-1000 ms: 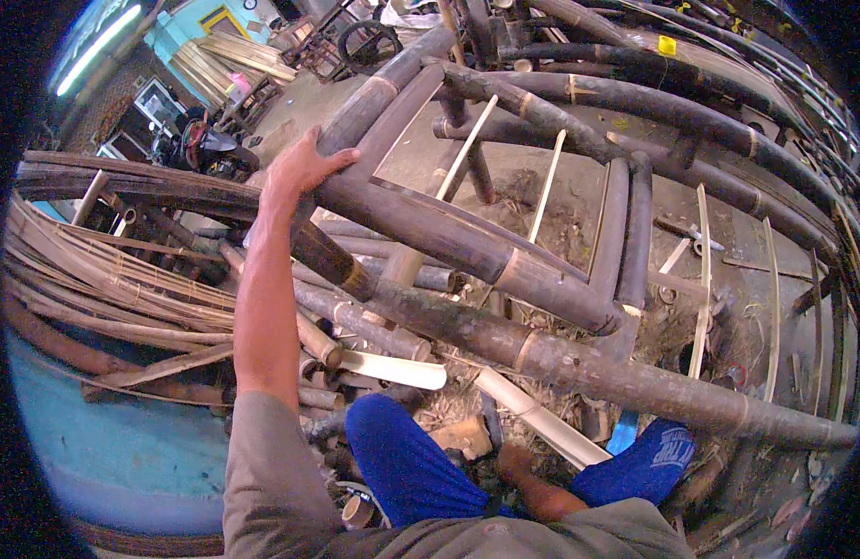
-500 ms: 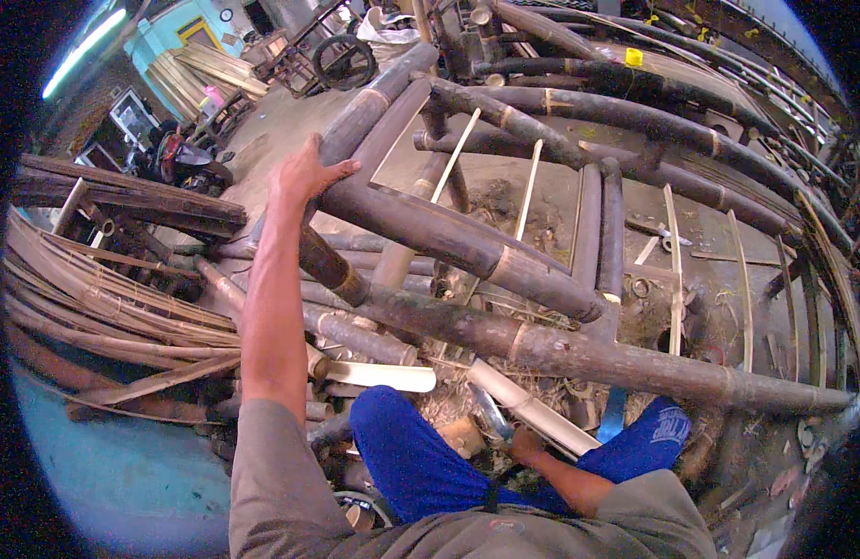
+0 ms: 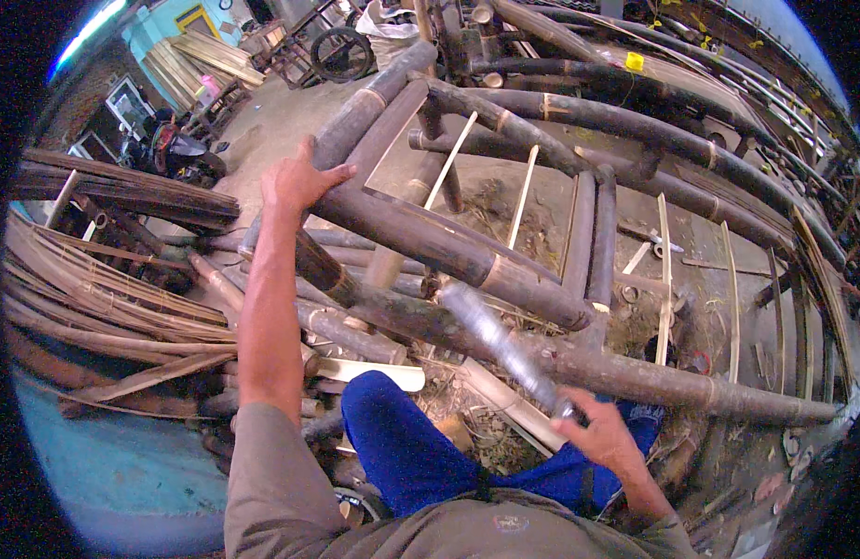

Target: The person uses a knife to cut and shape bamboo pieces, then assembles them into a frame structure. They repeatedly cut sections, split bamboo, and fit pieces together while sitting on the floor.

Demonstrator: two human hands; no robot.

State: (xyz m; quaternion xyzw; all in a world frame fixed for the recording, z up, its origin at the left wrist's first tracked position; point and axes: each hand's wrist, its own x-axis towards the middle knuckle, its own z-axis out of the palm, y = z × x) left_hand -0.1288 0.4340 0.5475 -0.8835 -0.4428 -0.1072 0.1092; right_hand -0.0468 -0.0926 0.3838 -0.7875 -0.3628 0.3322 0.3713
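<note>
A frame of thick dark bamboo poles (image 3: 439,238) lies in front of me, with thin pale strips (image 3: 663,279) set across its openings. My left hand (image 3: 297,182) grips the frame's near left corner, thumb over the top pole; its other fingers are partly hidden. In my right hand (image 3: 597,429) is a machete (image 3: 495,335), its blade blurred by motion. The blade slants up and left, overlapping the frame's lowest long pole (image 3: 672,377) in view. Whether it touches the bamboo I cannot tell. A split pale bamboo piece (image 3: 514,405) lies just below, near my blue-clad knees.
Bundles of long bamboo slats (image 3: 113,307) fill the left side. Curved dark poles (image 3: 625,116) are stacked at the back right. A motorbike (image 3: 174,149) stands at the far left, and a wheel (image 3: 343,58) stands farther back.
My right hand has risen from between my knees and moved right, swinging the machete up over the lower pole. My left hand keeps its hold on the corner.
</note>
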